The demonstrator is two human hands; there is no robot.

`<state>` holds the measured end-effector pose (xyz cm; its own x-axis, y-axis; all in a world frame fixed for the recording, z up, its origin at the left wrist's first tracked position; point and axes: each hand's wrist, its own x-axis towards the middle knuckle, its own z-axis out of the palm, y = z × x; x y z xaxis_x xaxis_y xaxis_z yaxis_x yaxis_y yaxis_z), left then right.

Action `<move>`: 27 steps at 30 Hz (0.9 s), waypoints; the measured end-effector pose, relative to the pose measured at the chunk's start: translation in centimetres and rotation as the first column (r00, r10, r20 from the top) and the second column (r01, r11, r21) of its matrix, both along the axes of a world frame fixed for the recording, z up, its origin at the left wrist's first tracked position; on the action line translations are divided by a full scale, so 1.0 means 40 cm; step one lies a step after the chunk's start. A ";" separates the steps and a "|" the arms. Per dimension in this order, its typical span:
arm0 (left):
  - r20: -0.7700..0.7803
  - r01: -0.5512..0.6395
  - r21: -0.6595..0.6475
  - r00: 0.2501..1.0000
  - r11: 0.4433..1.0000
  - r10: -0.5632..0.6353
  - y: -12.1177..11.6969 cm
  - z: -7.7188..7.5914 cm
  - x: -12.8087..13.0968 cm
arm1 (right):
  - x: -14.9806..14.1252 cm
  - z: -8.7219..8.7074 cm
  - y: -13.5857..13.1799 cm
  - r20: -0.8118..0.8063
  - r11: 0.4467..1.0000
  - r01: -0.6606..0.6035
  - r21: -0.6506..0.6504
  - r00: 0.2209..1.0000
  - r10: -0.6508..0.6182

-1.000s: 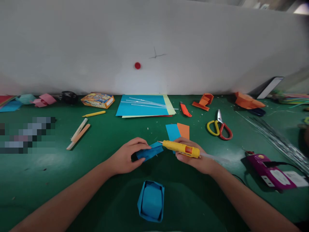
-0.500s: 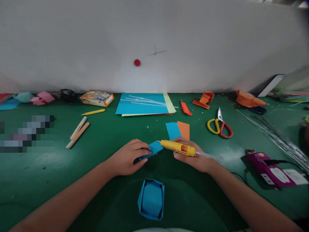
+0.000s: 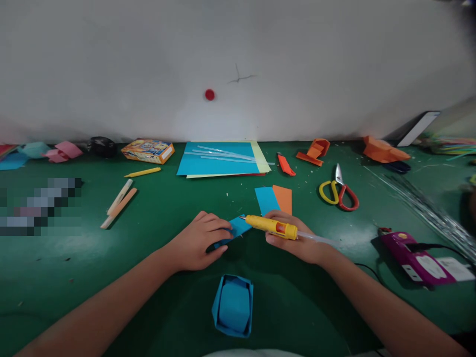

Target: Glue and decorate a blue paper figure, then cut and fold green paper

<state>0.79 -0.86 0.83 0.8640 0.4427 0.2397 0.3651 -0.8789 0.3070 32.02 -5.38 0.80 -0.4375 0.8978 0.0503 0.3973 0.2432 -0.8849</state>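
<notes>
Gluing was the step in hand, by my judgement. On the green table (image 3: 74, 277) your left hand (image 3: 197, 243) was clenched on a folded blue paper piece (image 3: 238, 226), pinning it flat just in front of you, while your right hand (image 3: 297, 243) gripped a yellow glue gun (image 3: 272, 226) with a clear glue stick trailing from its back end. You had the nozzle touching, or all but touching, the right end of that blue piece. The next move probably called for a steady squeeze and a short line of glue along that edge, with your left fingers kept off the hot tip.

A blue paper box (image 3: 232, 306) sat open nearer your body, well apart from both hands. Beyond your right hand lay a blue strip (image 3: 266, 200) and an orange strip (image 3: 283, 198) side by side, and the scissors (image 3: 339, 192) further right.

Against the frame a second back, you had held much the same pose: the left hand had flattened the blue piece lower onto the table, and the gun had shifted slightly leftward with it.
</notes>
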 end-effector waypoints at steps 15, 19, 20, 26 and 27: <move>0.127 0.027 0.038 0.991 0.999 -0.032 0.007 -0.018 -0.001 | -0.007 0.021 0.000 0.159 0.993 -0.083 0.081 0.985 0.069; 0.138 0.006 0.056 0.990 0.998 -0.014 0.006 -0.022 -0.002 | -0.010 0.021 -0.002 0.166 0.993 -0.076 0.089 0.984 0.061; 0.144 -0.012 0.061 0.990 0.998 0.003 0.006 -0.023 -0.003 | -0.008 0.021 -0.004 0.168 0.994 -0.065 0.087 0.985 0.050; 0.176 -0.107 0.084 0.980 0.991 0.091 0.008 -0.035 -0.006 | 0.027 0.039 -0.010 0.224 0.977 0.177 0.122 0.954 -0.200; 0.180 -0.109 0.090 0.979 0.990 0.092 0.008 -0.037 -0.006 | 0.035 0.041 -0.008 0.233 0.968 0.204 0.150 0.944 -0.235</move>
